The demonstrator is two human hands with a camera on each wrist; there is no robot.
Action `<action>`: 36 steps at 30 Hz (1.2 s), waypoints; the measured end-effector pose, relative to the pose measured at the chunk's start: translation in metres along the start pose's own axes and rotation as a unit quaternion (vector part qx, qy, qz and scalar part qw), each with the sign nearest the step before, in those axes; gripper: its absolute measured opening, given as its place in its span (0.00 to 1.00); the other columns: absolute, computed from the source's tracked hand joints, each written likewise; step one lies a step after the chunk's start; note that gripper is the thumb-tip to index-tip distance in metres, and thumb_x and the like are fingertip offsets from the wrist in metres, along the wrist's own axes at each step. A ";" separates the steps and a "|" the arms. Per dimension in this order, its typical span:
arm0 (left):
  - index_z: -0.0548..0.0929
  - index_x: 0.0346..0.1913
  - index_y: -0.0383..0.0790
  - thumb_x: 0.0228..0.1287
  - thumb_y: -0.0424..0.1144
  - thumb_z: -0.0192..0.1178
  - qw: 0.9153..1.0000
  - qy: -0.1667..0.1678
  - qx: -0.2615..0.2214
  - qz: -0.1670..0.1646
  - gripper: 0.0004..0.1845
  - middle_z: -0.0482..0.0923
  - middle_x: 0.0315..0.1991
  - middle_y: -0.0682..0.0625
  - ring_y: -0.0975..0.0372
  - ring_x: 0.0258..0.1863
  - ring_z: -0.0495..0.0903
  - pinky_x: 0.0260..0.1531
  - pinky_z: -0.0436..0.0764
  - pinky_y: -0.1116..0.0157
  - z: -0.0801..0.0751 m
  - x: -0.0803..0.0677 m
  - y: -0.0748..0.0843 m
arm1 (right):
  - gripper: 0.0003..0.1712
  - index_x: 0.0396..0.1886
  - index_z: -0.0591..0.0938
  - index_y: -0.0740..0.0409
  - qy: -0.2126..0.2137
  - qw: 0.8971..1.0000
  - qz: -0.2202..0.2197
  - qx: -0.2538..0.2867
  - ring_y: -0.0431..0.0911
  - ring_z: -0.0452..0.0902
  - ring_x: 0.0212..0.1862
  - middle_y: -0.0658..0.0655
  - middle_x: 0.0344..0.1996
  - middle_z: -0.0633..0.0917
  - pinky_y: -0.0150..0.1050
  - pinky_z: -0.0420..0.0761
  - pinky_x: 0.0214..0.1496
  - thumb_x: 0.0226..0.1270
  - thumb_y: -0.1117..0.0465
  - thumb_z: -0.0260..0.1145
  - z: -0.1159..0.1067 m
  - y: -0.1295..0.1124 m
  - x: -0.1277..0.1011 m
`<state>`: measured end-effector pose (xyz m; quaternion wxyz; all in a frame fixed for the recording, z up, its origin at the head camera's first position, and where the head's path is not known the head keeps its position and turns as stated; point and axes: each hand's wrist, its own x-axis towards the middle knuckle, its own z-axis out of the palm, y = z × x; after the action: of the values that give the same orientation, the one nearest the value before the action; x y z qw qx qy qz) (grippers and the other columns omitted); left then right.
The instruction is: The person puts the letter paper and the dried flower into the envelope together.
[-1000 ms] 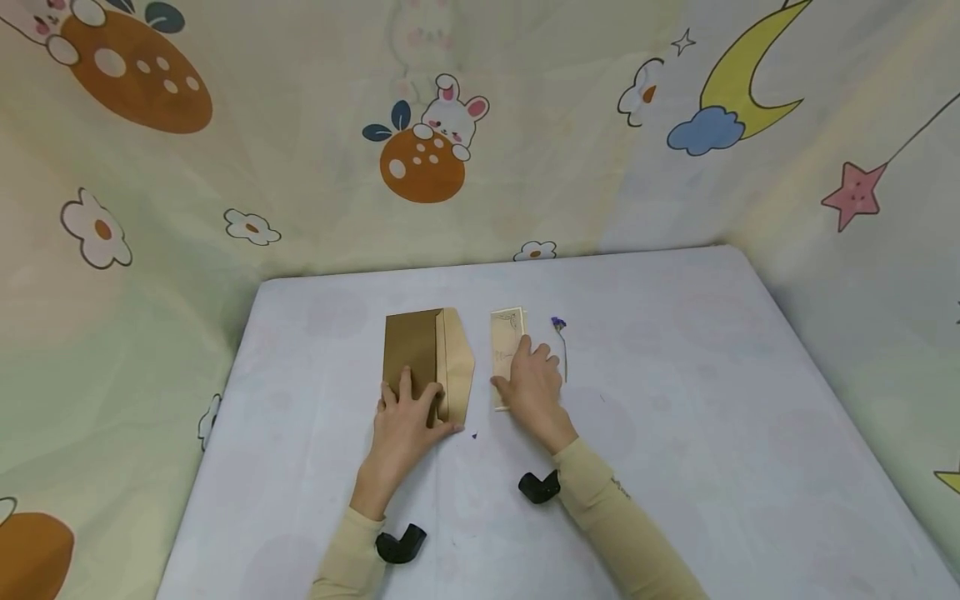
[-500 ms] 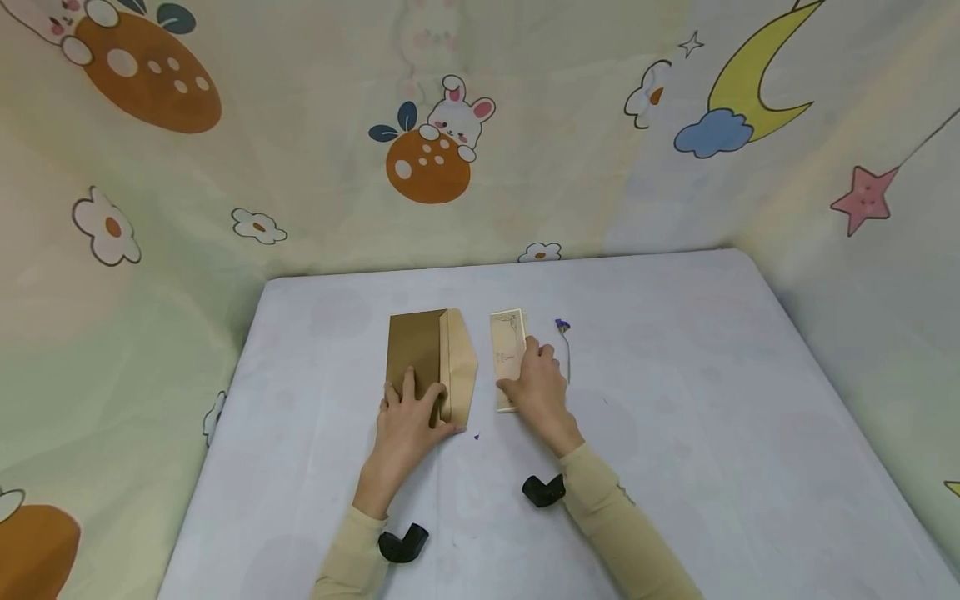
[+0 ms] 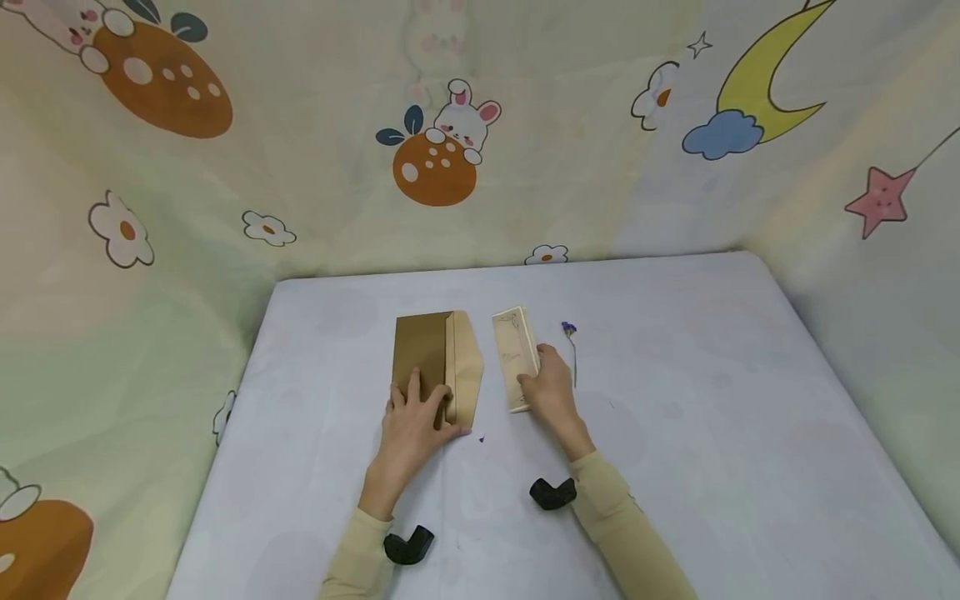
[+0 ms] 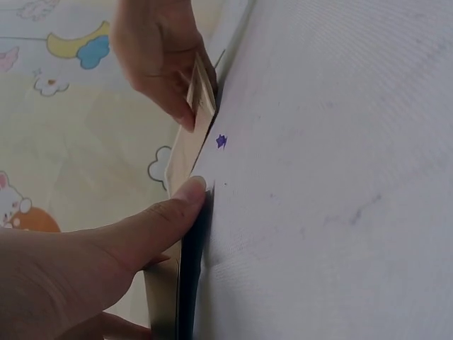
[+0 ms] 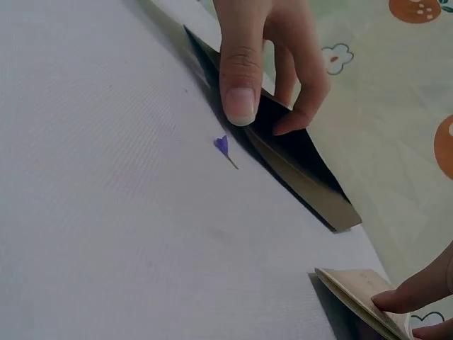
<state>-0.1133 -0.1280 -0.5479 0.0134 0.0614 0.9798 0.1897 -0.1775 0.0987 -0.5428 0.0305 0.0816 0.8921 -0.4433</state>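
A brown envelope (image 3: 422, 342) lies on the white-covered table, its pale flap (image 3: 468, 367) folded out to the right. My left hand (image 3: 408, 432) holds the envelope at its near end. The thumb presses the flap while a bent finger sits at the mouth edge, which gapes in the right wrist view. To the right, my right hand (image 3: 552, 390) grips a cream folded card (image 3: 513, 350) with a faint drawing and writing, thumb on its face and fingers at its right edge. In the left wrist view the card (image 4: 202, 88) stands tilted.
A dried purple flower (image 3: 569, 329) on a thin stem lies just right of my right hand. One small purple petal (image 5: 222, 146) lies on the tablecloth (image 3: 712, 400) near the envelope's flap. A patterned cloth (image 3: 330, 167) hangs behind the table's far edge.
My right hand has shifted slightly right and closed its grip on the card's right edge; the card has turned a little and tilts. The left hand stays on the envelope.
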 end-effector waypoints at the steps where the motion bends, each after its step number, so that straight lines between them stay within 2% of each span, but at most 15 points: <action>1: 0.79 0.61 0.51 0.52 0.64 0.75 1.000 -0.002 -0.001 -0.001 0.36 0.57 0.76 0.26 0.17 0.68 0.58 0.59 0.70 0.28 0.000 0.000 0.000 | 0.37 0.69 0.69 0.74 -0.003 1.000 0.004 0.008 0.65 0.83 0.55 0.75 0.54 0.83 0.56 0.83 0.56 0.60 0.70 0.70 -0.002 0.001 0.001; 4: 0.79 0.60 0.52 0.52 0.63 0.75 1.000 -0.002 -0.001 -0.002 0.35 0.58 0.76 0.26 0.18 0.67 0.59 0.59 0.70 0.28 -0.001 0.001 0.001 | 0.34 0.67 0.72 0.73 -0.016 0.999 0.023 0.028 0.60 0.86 0.47 0.72 0.48 0.87 0.51 0.85 0.49 0.62 0.69 0.69 -0.007 0.002 0.002; 7: 0.79 0.59 0.52 0.51 0.63 0.76 1.000 -0.001 -0.001 -0.001 0.35 0.58 0.75 0.26 0.18 0.67 0.59 0.58 0.71 0.28 -0.001 0.001 0.001 | 0.32 0.66 0.74 0.73 -0.026 0.998 0.032 0.039 0.57 0.86 0.43 0.70 0.44 0.88 0.48 0.85 0.48 0.62 0.69 0.68 -0.010 0.004 0.004; 15: 0.79 0.59 0.52 0.52 0.64 0.75 1.000 0.010 -0.002 0.006 0.35 0.58 0.75 0.26 0.17 0.67 0.60 0.58 0.71 0.28 0.000 0.001 0.000 | 0.26 0.62 0.77 0.71 -0.050 0.994 0.046 0.081 0.55 0.86 0.41 0.69 0.45 0.88 0.40 0.84 0.42 0.64 0.68 0.68 -0.016 0.004 0.006; 21: 0.79 0.60 0.50 0.52 0.64 0.75 1.000 0.009 -0.004 0.003 0.36 0.58 0.75 0.25 0.17 0.67 0.59 0.57 0.71 0.28 -0.002 0.001 0.000 | 0.24 0.61 0.76 0.70 -0.067 0.987 0.069 0.129 0.46 0.82 0.37 0.67 0.43 0.87 0.30 0.78 0.36 0.68 0.68 0.67 -0.019 0.003 0.006; 27: 0.78 0.60 0.49 0.52 0.64 0.75 1.000 0.007 -0.001 0.001 0.36 0.58 0.75 0.24 0.16 0.66 0.59 0.58 0.71 0.27 -0.003 0.001 0.000 | 0.22 0.59 0.76 0.70 -0.074 0.973 0.068 0.208 0.42 0.80 0.35 0.62 0.38 0.86 0.30 0.79 0.36 0.67 0.69 0.67 -0.015 -0.002 0.006; 36: 0.77 0.61 0.50 0.53 0.65 0.74 1.000 0.003 -0.001 0.001 0.37 0.56 0.75 0.25 0.17 0.67 0.58 0.58 0.71 0.27 -0.001 0.003 -0.001 | 0.20 0.57 0.78 0.69 -0.092 0.970 0.046 0.222 0.40 0.79 0.31 0.63 0.36 0.87 0.30 0.78 0.34 0.66 0.71 0.68 -0.001 -0.013 0.002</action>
<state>-0.1166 -0.1291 -0.5472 0.0099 0.0618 0.9796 0.1909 -0.1814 0.0916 -0.5321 0.1135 0.0858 0.7599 -0.6343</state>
